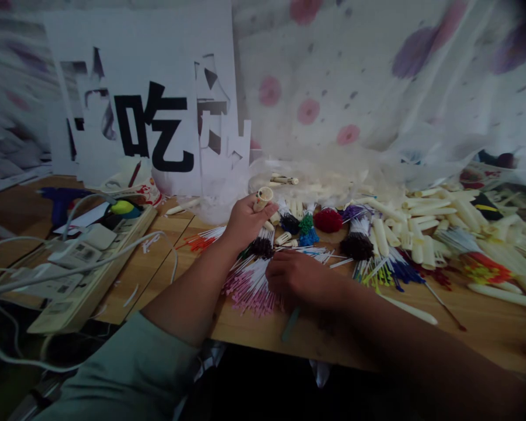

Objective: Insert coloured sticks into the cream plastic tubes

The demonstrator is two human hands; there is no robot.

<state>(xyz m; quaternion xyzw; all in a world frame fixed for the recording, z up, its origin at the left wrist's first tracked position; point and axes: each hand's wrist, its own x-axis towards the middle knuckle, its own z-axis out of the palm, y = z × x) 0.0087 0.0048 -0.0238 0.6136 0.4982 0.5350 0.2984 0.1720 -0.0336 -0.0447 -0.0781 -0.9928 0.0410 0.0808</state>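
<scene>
My left hand (244, 225) is closed round a short cream-coloured tube (263, 197), its open end tipped up. Lower down, my right hand (304, 278) rests at the edge of a fanned pile of thin white sticks with pink tips (254, 290). Its fingers are curled together, and whatever they may hold is hidden. Behind the right hand lie loose blue-tipped sticks (318, 252). A bundle of dark-tipped sticks (262, 244) lies between the hands, and orange-tipped sticks (201, 238) spread out left of my left hand.
Many cream tubes (429, 216) are heaped at the right. More bundles stand behind, including a red one (327, 220) and a dark brown one (357, 240). At the left are a power strip (109, 263) with cables and a blue glue gun (61, 202). A white cut-out board (158, 52) stands behind.
</scene>
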